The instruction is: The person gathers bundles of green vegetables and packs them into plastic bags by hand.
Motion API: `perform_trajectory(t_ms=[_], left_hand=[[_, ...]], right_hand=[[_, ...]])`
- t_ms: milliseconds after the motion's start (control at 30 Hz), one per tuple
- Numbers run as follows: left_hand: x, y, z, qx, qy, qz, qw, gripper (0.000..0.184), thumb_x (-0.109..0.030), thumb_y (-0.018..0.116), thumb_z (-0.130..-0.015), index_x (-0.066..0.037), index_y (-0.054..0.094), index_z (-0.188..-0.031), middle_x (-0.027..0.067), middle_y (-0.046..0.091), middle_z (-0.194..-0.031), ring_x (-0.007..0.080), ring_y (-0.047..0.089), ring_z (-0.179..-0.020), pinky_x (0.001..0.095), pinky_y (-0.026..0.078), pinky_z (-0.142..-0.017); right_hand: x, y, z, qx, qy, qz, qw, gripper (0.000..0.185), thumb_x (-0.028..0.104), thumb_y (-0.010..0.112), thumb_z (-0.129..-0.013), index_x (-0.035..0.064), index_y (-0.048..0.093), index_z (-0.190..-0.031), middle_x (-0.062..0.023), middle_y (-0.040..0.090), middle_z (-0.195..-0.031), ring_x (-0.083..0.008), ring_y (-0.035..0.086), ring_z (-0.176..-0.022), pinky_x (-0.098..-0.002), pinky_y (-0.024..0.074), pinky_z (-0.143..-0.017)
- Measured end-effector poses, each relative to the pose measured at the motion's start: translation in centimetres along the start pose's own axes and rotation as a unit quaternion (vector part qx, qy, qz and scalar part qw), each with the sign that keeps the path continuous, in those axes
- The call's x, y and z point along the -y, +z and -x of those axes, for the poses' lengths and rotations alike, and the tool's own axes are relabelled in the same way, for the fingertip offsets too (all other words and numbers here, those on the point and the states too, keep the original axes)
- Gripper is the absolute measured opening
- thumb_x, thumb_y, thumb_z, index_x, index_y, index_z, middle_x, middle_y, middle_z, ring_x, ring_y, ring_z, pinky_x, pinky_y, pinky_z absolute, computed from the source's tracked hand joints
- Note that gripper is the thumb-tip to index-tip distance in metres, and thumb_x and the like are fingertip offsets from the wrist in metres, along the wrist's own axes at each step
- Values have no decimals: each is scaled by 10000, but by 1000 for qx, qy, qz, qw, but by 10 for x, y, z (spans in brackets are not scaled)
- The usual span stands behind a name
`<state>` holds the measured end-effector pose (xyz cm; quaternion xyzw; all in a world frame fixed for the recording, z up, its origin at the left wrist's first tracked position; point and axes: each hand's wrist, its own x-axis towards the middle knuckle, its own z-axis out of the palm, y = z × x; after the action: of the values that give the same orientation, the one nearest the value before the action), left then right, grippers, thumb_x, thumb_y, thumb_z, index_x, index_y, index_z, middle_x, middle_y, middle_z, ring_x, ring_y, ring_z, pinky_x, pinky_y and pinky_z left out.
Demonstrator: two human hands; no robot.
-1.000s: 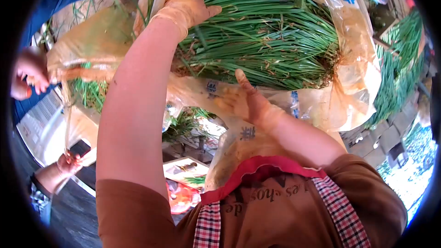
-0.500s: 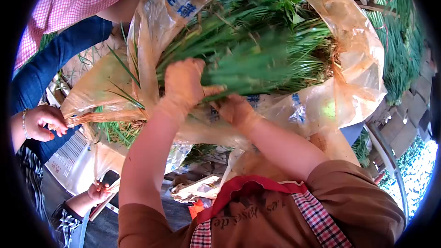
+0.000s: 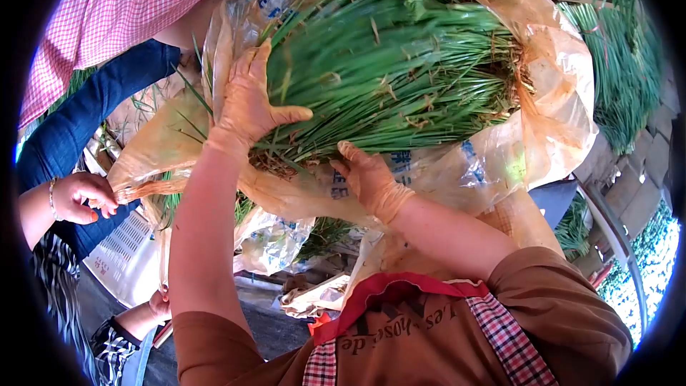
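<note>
A large heap of long green leafy stalks point(image 3: 400, 64) lies in a translucent orange-tinted plastic bag point(image 3: 557, 100) with blue print. My left hand point(image 3: 246, 100), in a thin pale glove, rests at the left end of the stalks, fingers spread and thumb stretched to the right. Nearer to me, my right hand point(image 3: 368, 182), gloved too, is at the near edge of the bag beside the stalks, with thumb and fingers apart. Neither hand is closed round anything. Part of the heap is blurred. Roots show at its right end.
At the left, another person's hand point(image 3: 82, 196) with a bracelet is at the bag's twisted edge. A second hand point(image 3: 161, 305) shows lower down, by a white crate point(image 3: 125, 257). Someone in a pink checked top point(image 3: 136, 7) is at the upper left. More stalks point(image 3: 622, 64) lie at the right.
My hands were close together at the near left side of the heap. Now they are apart, my left hand farther up and left with its fingers spread.
</note>
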<state>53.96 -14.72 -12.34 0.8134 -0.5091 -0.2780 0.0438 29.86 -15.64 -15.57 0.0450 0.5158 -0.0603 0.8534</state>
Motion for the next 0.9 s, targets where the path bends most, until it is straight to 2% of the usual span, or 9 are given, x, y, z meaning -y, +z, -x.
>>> perform_trajectory(t_ms=[133,333,367,433,533,600,633,733,900], left_hand=[[10,11,-14,110,-84,1,990,1357,-625,803,-434,28,136,-1420,262,231,-1435,367,207,-1350,385,231,-1098],[-9,6,7,136,-108,95,980,1218,-497,841,-490,37,222,-1394,231,465,-1289,334,442,-1216,387,348,-1025],[-12,3,17,153,-108,126,974,1175,-471,844,-501,38,258,-1383,215,509,-1255,323,484,-1184,391,375,-1005],[-10,-5,28,194,-113,402,888,1035,-415,825,-567,33,320,-1350,173,556,-1192,284,528,-1123,378,414,-964],[14,-30,45,232,-70,729,641,753,-243,769,-699,-31,396,-1318,102,573,-1156,210,566,-1037,340,465,-906],[27,-29,56,176,-83,811,552,724,-219,757,-713,-43,400,-1318,97,570,-1162,211,565,-1036,342,466,-907],[30,-25,68,128,-112,833,527,710,-207,751,-720,-49,403,-1318,94,568,-1166,211,565,-1036,343,466,-908],[33,14,98,-20,-222,855,468,671,-171,734,-740,-67,410,-1318,86,564,-1175,212,564,-1034,345,468,-910],[-12,65,95,-227,-242,782,528,614,-95,698,-773,-114,420,-1320,61,543,-1212,216,551,-1053,364,474,-912]], right_hand=[[6,4,3,98,60,12,993,349,168,675,-806,83,549,-1120,-29,591,-1087,-186,527,-1062,-353,412,-954],[4,15,-24,207,125,-88,966,385,118,666,-797,55,548,-1158,-65,617,-1057,-225,583,-975,-366,469,-861],[3,17,-16,213,87,-50,972,395,112,647,-797,49,526,-1168,-68,585,-1126,-220,541,-1052,-354,394,-991],[-2,28,10,179,16,-7,984,356,82,665,-786,45,564,-1125,-63,616,-1058,-216,583,-961,-363,464,-865],[7,58,46,191,-90,105,972,335,45,679,-779,22,580,-1099,-59,626,-1033,-177,585,-939,-347,487,-823],[13,94,67,197,-153,191,950,364,36,677,-782,11,561,-1127,-59,622,-1045,-166,576,-954,-332,475,-841],[7,109,66,203,-132,68,968,420,34,673,-782,-3,521,-1171,-73,619,-1065,-155,564,-979,-310,451,-874],[12,112,41,175,-259,244,918,474,37,683,-762,0,496,-1196,-80,620,-1069,-151,561,-980,-293,436,-894],[45,38,-1,9,-328,368,870,480,107,709,-763,-23,488,-1168,-70,609,-1025,-164,560,-904,-304,447,-847]])
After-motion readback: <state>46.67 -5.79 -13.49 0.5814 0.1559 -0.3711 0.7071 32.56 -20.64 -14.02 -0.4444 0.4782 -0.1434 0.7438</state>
